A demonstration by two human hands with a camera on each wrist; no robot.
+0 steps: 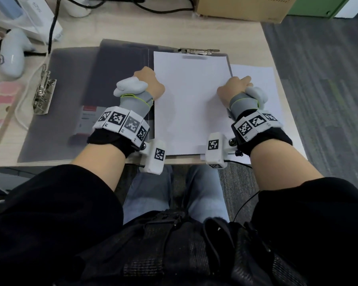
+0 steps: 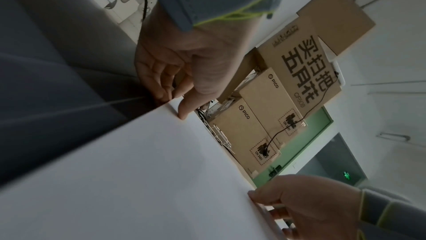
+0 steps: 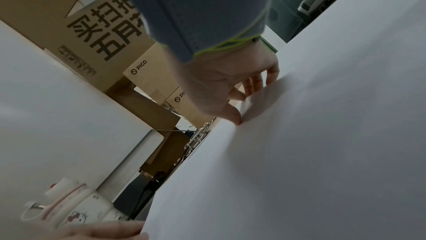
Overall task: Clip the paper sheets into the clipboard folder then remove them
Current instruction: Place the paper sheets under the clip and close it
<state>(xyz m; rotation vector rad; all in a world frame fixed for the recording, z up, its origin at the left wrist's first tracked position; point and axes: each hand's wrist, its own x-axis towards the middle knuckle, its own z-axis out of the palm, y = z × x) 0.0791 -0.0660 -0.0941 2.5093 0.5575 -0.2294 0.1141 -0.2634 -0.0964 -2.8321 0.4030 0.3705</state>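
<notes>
Both hands wear grey fingerless wraps edged in yellow-green stitching, stopping short of the fingers. White moulded pod on the back of the left hand [image 1: 147, 83] and the right hand [image 1: 234, 87]. Behind each wrap: band of white blocks with black square codes, black strap, white tagged camera box (thin black cable trailing). Black sleeves, light blue jeans.

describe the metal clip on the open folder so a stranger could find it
Start at the wooden desk and find the grey folder lying open on it. At the far edge of its right half sits the silver clip, above the white paper stack. Another clip lies further left.
</notes>
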